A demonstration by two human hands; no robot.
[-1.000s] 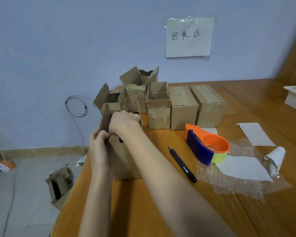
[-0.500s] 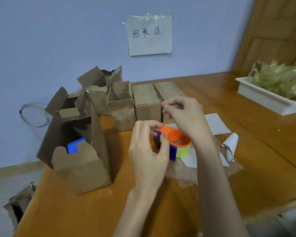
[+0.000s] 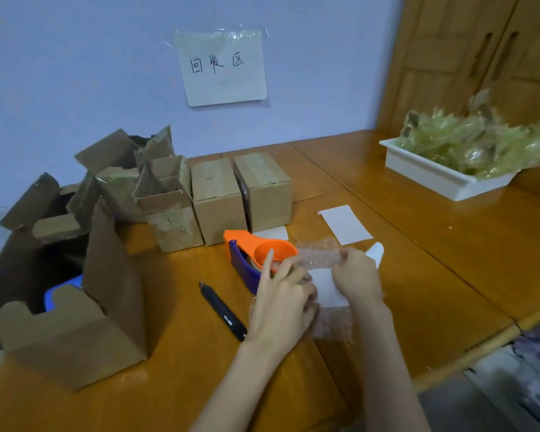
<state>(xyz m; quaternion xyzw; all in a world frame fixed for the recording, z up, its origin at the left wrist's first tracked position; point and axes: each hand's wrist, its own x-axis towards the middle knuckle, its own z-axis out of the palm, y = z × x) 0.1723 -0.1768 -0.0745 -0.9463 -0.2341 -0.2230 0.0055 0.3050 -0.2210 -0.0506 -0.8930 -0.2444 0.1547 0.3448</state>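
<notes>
My left hand (image 3: 282, 302) and my right hand (image 3: 357, 275) both grip a sheet of clear bubble wrap (image 3: 317, 255) and lift its far edge off the wooden table (image 3: 184, 385). A white paper sheet (image 3: 328, 289) lies on the wrap between my hands. An orange and blue tape dispenser (image 3: 247, 257) sits just behind my left hand. At the left stands an open cardboard box (image 3: 75, 332) with a blue object (image 3: 55, 294) inside it.
A black pen (image 3: 222, 311) lies left of my left hand. Several cardboard boxes (image 3: 215, 198), open and sealed, line the back wall. A white slip (image 3: 345, 224) lies behind the wrap. At the far right a white tray (image 3: 434, 173) holds crumpled yellowish film.
My hands left the open box at the left, passed over the tape dispenser and now grip the bubble wrap. The view swung to the right.
</notes>
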